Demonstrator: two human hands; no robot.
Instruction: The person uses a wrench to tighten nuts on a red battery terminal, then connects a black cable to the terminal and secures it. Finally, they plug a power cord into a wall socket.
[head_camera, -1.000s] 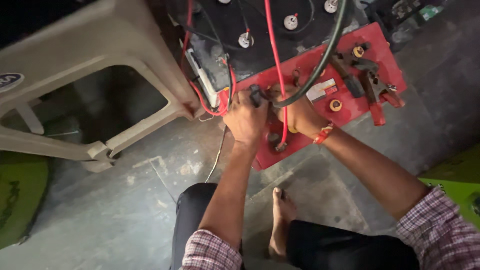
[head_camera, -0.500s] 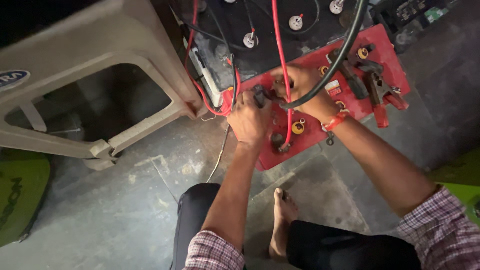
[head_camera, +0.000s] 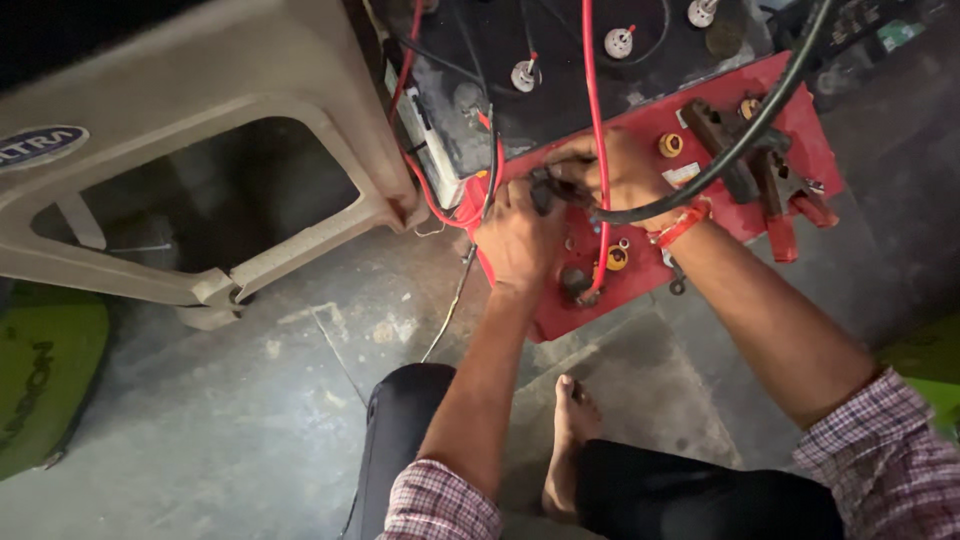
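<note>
Black cable (head_camera: 740, 150) now under hands (head_camera: 560, 215)

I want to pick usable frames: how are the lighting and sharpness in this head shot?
Head view: light falls on the floor and both forearms, while the top left corner is black; the left hand, right hand and red battery top are fairly sharp; edges bend slightly, as with a wide lens.

A thick black cable (head_camera: 740, 150) curves from far right down to a dark terminal clamp (head_camera: 545, 188). The clamp sits on a red battery top (head_camera: 800, 130), gripped between both hands.
</note>
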